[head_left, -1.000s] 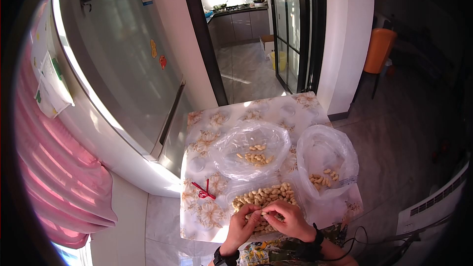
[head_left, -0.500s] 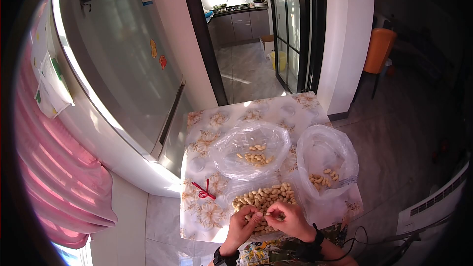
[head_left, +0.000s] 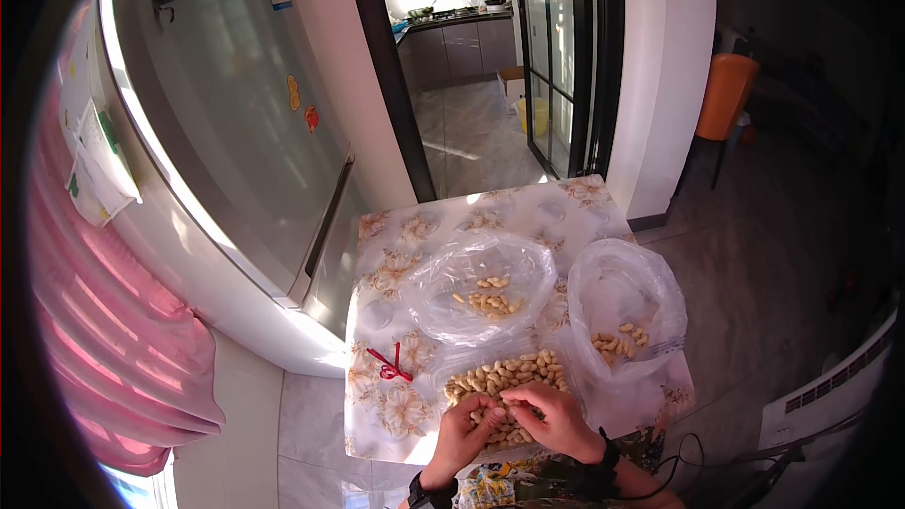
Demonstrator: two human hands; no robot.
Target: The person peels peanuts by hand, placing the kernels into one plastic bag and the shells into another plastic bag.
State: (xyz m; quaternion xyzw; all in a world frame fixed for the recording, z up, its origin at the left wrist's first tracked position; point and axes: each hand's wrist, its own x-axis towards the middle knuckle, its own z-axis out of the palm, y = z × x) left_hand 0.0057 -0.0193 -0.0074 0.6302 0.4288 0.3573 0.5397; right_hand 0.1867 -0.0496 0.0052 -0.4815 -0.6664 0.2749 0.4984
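Unshelled peanuts (head_left: 509, 373) fill a clear plastic tray at the near edge of the table. Low over them, my left hand (head_left: 464, 434) is closed in a pinch. My right hand (head_left: 554, 419) meets it fingertip to fingertip, also pinching. A peanut, mostly hidden by the fingers, is held between the two hands. Beyond the tray lies an open clear plastic bag (head_left: 429, 273) with some peanuts inside. Another open plastic bag (head_left: 617, 273), right of the tray, holds a smaller heap of peanuts.
Red-handled scissors (head_left: 391, 365) lie left of the tray on the flowered tablecloth (head_left: 401, 410). A grey refrigerator (head_left: 226, 132) stands close on the left, beside a pink curtain (head_left: 123, 339). Past the table a doorway opens on a kitchen. An orange chair (head_left: 724, 99) is at the right.
The fingers of my right hand have shifted slightly up and left against my left fingertips. The bags, tray and scissors stay where they were.
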